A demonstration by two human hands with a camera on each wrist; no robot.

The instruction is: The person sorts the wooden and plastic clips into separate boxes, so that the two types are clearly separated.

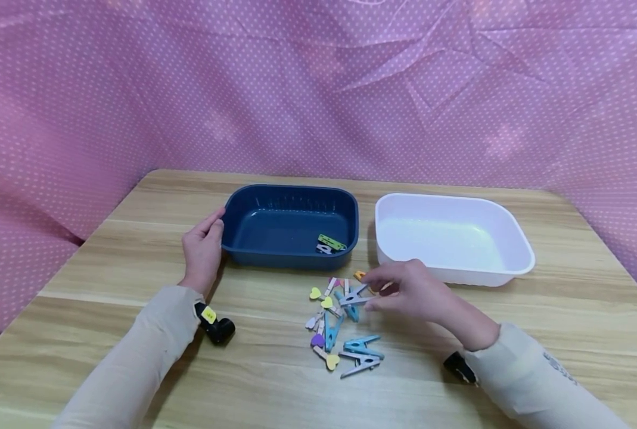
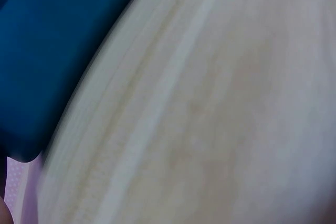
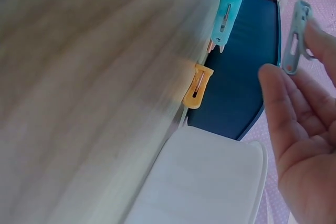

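Observation:
My right hand [image 1: 417, 293] pinches a grey clothespin [image 1: 353, 297] between thumb and fingers above the loose pile. In the right wrist view the held clothespin [image 3: 295, 40] stands out past the fingertips. My left hand [image 1: 202, 250] touches the left end of a dark blue tub [image 1: 283, 260], its fingers fairly straight along the outer wall. Inside the tub's near right corner lie a green clothespin [image 1: 331, 242] and a grey one. On the table are blue clothespins [image 1: 362, 345], another grey clothespin [image 1: 362, 363], an orange clothespin [image 3: 198, 87] and small wooden pegs with hearts [image 1: 327, 357].
A white tub [image 1: 457, 276] stands to the right of the blue one, with a narrow gap between them. Both rest on a wood-grain table [image 1: 243, 381]. A pink dotted cloth [image 1: 318, 107] hangs behind the table and at its sides.

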